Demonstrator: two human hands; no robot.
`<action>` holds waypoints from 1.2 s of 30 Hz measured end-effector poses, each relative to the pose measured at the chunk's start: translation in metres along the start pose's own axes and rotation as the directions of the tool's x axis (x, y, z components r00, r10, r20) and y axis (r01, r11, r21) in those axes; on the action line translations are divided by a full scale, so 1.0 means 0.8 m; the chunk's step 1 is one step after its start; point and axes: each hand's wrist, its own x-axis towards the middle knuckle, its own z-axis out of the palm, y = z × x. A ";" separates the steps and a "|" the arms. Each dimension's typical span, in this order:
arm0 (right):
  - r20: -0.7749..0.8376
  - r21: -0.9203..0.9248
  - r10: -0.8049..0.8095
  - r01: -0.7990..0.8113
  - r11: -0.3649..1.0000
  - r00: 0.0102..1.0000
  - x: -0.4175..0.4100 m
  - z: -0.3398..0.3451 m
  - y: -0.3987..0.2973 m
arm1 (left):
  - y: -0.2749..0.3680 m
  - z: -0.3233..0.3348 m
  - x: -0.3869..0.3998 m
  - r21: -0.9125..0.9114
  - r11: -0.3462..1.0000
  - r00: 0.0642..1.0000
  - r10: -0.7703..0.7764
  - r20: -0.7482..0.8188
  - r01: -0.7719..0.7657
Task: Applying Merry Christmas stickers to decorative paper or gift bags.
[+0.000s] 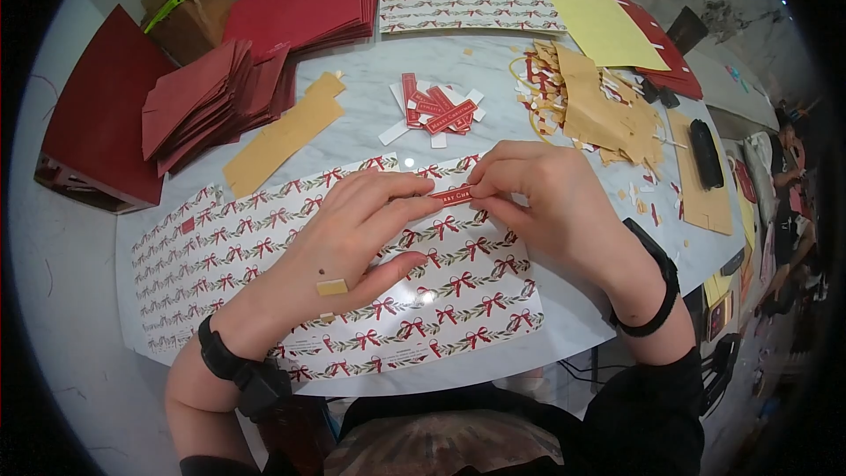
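A small red label (455,196) with white lettering lies across the upper right part of a white printed sheet or flat bag (462,284) with rows of red bows and green garlands. The thumb and fingers of my right hand (545,192) pinch the label's right end. My left hand (363,231) is spread palm down over the same sheet, its fingertips touching the label's left end and its thumb apart. Small tan tape pieces (332,287) stick to the back of this hand. Farther left, another patterned piece (192,264) bears a red label (188,225).
Beyond my hands sits a pile of red labels and white strips (439,109). At right lies a heap of tan paper scraps (595,106) near a black object (706,154). Red folded paper stacks (198,99) and a tan strip (284,139) are at left; more patterned sheets (462,3) lie behind.
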 end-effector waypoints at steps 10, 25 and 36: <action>-0.031 -0.057 -0.048 0.046 0.997 0.998 -0.001 0.007 0.006 | 0.010 0.004 0.002 0.193 0.980 0.994 0.023 0.111 -0.044; -0.035 -0.195 -0.182 0.172 0.966 0.983 -0.003 0.003 0.001 | 0.015 0.004 0.002 0.239 0.971 0.986 -0.023 0.168 -0.019; -0.062 -0.375 0.001 -0.024 0.927 0.998 -0.004 0.005 0.002 | 0.015 0.000 0.001 0.266 0.963 0.989 0.006 0.146 -0.046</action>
